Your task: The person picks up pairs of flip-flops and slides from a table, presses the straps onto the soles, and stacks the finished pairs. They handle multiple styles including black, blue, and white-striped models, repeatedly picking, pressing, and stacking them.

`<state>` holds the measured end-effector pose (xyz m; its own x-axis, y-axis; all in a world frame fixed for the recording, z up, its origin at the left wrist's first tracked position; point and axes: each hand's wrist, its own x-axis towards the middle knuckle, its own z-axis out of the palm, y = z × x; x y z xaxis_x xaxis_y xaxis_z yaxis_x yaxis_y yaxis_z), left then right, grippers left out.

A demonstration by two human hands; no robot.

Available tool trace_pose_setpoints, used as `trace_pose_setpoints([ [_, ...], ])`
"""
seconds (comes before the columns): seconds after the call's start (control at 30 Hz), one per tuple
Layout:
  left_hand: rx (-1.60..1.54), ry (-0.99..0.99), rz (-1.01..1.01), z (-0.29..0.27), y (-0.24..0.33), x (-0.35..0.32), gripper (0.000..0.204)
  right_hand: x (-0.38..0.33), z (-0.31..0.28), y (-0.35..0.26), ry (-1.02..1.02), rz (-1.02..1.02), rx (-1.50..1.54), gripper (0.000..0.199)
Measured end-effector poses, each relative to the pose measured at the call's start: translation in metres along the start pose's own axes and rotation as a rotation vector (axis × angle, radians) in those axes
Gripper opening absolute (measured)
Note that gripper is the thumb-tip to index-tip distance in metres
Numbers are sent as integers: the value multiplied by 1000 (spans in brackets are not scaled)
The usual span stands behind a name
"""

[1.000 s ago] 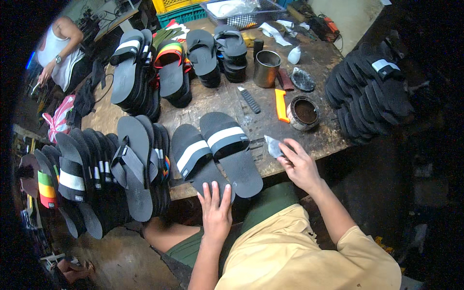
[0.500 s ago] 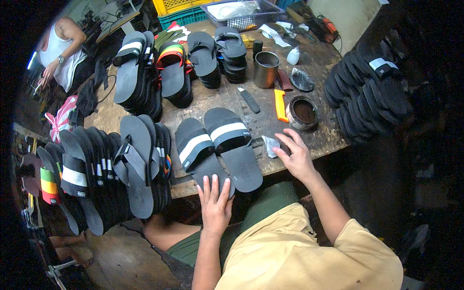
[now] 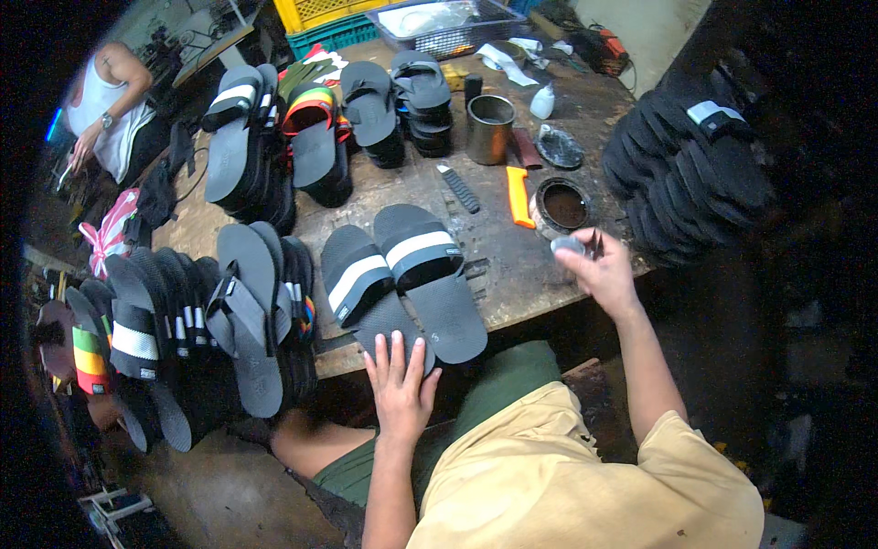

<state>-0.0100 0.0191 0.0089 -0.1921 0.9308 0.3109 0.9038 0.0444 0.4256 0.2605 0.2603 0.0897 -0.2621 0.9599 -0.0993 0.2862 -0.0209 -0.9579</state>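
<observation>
— Hands first: where's your left hand [image 3: 400,386]?

— Flat, fingers spread, pressing the heel of the left black slide sandal [image 3: 368,291] at the surface [image 3: 494,265] edge. Its white-striped twin [image 3: 430,274] lies just beside it.

— And your right hand [image 3: 599,273]?

— Raised near the open tin of brown glue [image 3: 562,207], fingers pinched on a small pale piece [image 3: 568,245]. An orange-handled knife [image 3: 519,196] lies left of the tin.
</observation>
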Motion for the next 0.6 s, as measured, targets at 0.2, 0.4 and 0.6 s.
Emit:
trace_pose_setpoints([
  [0.2, 38, -23, 24, 6, 3, 10, 57, 60, -38, 6, 122, -119, -315, 21],
  [0.4, 5, -44, 12, 3, 5, 15, 57, 84, -39, 24, 118, -370, -771, 17],
  [0.6, -17, -58, 32, -17, 8, 8, 68, 55, -23, -4, 284, -281, -140, 18],
])
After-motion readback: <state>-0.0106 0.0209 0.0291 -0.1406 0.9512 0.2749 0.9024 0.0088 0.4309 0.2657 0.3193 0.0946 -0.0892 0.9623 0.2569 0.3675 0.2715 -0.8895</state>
